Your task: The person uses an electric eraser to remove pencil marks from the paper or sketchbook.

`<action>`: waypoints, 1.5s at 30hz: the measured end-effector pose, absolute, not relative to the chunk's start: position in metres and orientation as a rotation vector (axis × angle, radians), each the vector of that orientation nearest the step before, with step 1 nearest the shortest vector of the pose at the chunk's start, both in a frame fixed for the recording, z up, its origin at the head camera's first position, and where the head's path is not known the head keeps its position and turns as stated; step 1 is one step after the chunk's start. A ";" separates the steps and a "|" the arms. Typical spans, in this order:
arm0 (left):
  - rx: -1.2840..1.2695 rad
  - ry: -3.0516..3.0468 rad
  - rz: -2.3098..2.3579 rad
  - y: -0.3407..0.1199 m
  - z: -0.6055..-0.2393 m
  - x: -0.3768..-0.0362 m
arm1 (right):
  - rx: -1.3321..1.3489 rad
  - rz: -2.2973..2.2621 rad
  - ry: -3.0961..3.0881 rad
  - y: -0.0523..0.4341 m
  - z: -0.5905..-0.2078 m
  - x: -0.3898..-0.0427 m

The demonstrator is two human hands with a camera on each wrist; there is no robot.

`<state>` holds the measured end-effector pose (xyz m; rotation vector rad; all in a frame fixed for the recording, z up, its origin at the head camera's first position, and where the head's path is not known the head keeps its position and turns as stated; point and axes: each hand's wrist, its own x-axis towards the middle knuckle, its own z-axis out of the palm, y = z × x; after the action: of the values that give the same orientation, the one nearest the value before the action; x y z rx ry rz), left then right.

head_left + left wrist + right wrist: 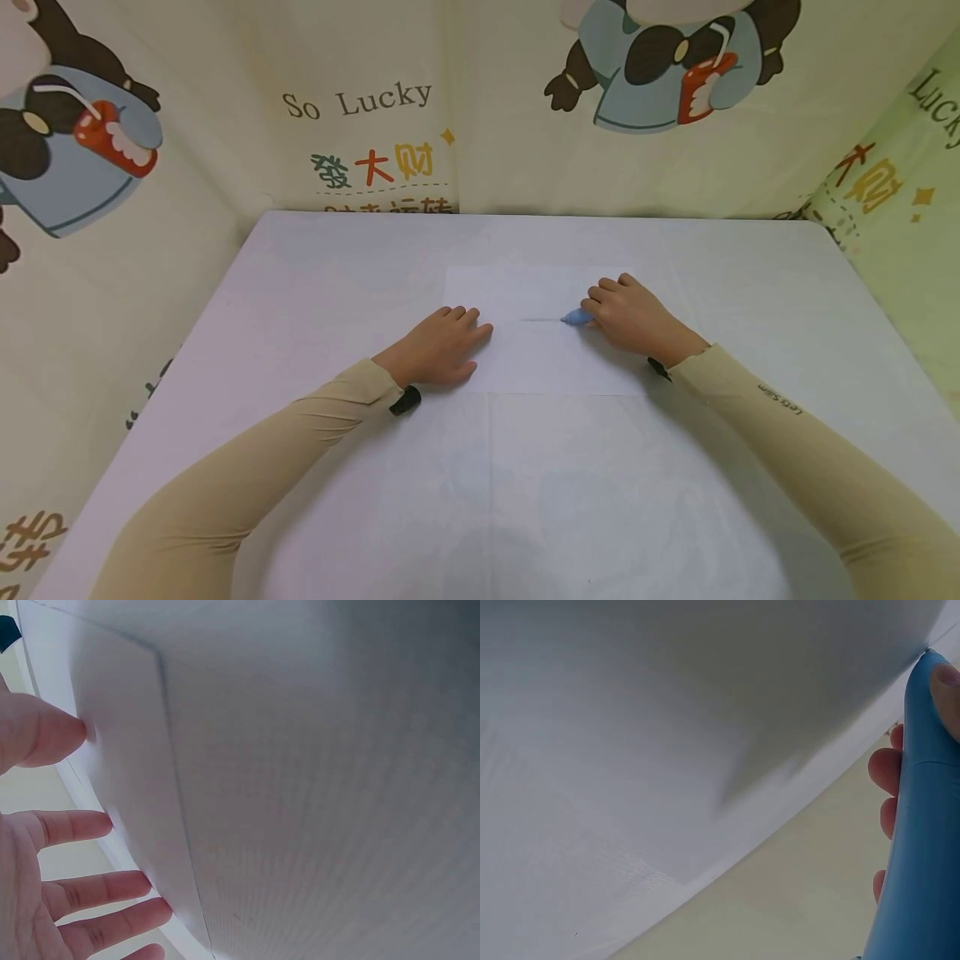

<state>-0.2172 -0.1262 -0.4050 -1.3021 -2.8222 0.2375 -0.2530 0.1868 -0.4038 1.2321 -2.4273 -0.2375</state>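
A sheet of white paper [540, 362] lies on the white table, with a thin straight line [538, 319] across its middle. My left hand [447, 346] rests on the paper's left edge, fingers spread and fairly straight; in the left wrist view the fingertips [154, 906] touch the sheet. My right hand [626, 317] grips a thick blue pen-shaped tool [576, 317] with a tapered nose. Its tip meets the paper at the line's right end. In the right wrist view the thumb [949, 697] presses along the tool's [926, 840] body, the other fingers curled behind it.
The white-covered table [555, 500] spreads around the sheet on every side. Behind it and at both sides hang cream curtains [502, 150] printed with cartoon figures and lettering. A small black device [406, 401] sits at the left wrist, another [658, 368] at the right.
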 end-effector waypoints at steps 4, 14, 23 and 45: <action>-1.302 -2.816 0.241 -0.127 -0.407 -0.218 | 1.236 -0.239 -2.425 0.186 -0.403 -0.253; -1.311 -2.804 0.225 -0.128 -0.407 -0.219 | 1.236 -0.236 -2.422 0.185 -0.403 -0.253; -1.314 -2.791 0.226 -0.128 -0.405 -0.219 | 1.233 -0.231 -2.415 0.185 -0.404 -0.254; -1.306 -2.815 0.253 -0.126 -0.405 -0.218 | 1.223 -0.245 -2.398 0.184 -0.404 -0.253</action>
<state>-0.2178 -0.1264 -0.4048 -1.3064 -2.8146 0.2527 -0.2528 0.1844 -0.4043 1.2234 -2.3976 -0.2449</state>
